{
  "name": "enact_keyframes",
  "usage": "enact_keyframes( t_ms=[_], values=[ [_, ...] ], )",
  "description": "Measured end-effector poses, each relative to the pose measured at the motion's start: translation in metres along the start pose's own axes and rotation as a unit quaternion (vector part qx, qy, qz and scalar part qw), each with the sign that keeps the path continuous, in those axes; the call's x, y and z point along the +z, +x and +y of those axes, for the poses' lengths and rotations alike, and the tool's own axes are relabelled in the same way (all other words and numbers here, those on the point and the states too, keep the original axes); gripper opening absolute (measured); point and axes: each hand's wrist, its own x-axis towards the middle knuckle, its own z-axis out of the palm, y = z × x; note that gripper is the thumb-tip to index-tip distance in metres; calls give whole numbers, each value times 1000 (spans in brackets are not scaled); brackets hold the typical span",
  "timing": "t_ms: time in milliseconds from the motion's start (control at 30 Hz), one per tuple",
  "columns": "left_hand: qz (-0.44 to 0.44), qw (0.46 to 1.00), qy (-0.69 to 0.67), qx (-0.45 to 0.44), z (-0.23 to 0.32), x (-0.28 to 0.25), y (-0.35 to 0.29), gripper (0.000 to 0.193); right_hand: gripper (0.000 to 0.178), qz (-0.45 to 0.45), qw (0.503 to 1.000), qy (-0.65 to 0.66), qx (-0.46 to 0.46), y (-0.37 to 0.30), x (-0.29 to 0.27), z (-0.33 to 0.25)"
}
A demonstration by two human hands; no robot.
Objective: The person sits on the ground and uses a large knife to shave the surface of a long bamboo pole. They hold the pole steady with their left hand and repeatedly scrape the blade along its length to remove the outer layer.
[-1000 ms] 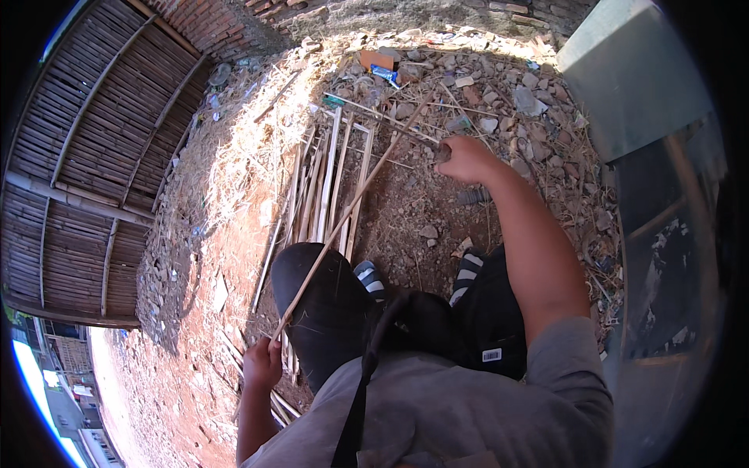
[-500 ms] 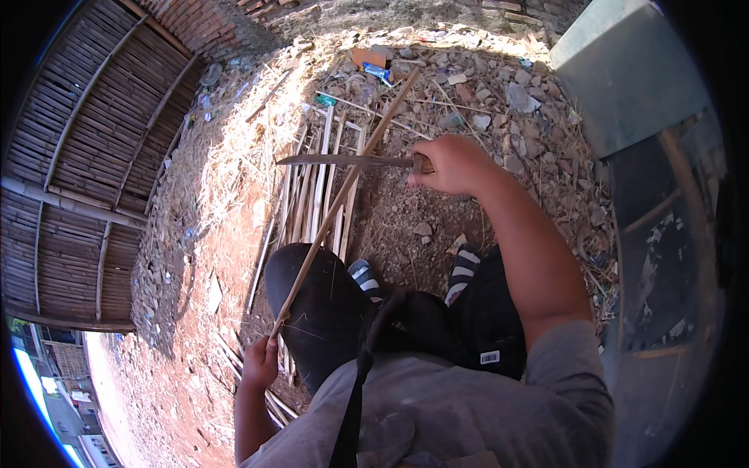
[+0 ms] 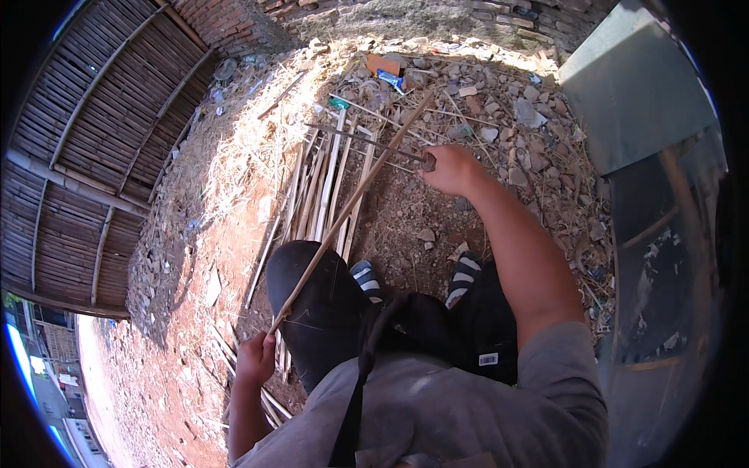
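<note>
- I see a wide stretch of reddish, littered ground (image 3: 179, 374), sunlit on the left and shaded in the middle, with stones and dry straw at the far end.
- Along the left I see a slatted bamboo wall (image 3: 74, 148); on the right stands a large grey-green panel (image 3: 640, 101).
- At the far edge I make out a rough brick wall (image 3: 406, 19).
- Nearest to me is the wearer's body, in a grey shirt (image 3: 468, 405) and dark trousers (image 3: 316, 288).
- Between the feet and the stones, left of centre, I see a bundle of pale wooden strips (image 3: 330, 179) lying lengthwise on the ground.
- One long, thin stick (image 3: 351, 210) slants from near left, over the left knee, to far right, above those strips.
- A long, dark blade (image 3: 359, 137) points left from the right hand and crosses the stick's far part in my view; I cannot tell whether they touch.
- The right hand (image 3: 452, 170) has its fingers closed around the blade's handle.
- The left hand (image 3: 256, 359), near left, has thumb and fingers clamped on the stick's near end.
- Both feet wear striped sandals (image 3: 365, 278).
- Far off among the stones I spot a small blue wrapper (image 3: 390, 79).
</note>
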Motion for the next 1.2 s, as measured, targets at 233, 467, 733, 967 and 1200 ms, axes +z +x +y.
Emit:
enact_keyframes(
  t_ms=[233, 467, 733, 967, 1200],
  values=[
    [-16, 1000, -21, -17, -4, 1, -6, 44, 40, -94, 974, -145, -150, -28, 4, -49],
    [13, 1000, -1, -3, 3, 5, 1, 39, 49, 22, 997, 62, 34, -2, -15, 39],
    [17, 1000, 24, 5, 2, 14, -8, 41, 33, -22, 994, -65, -80, -24, -22, -1],
    [19, 1000, 23, 4, -5, 12, -6, 41, 34, 39, 999, 26, 13, 0, -23, 42],
    [61, 997, 34, 43, -9, 26, -3, 36, 24, -3, 998, -44, -49, -10, -24, 18]
  ],
)
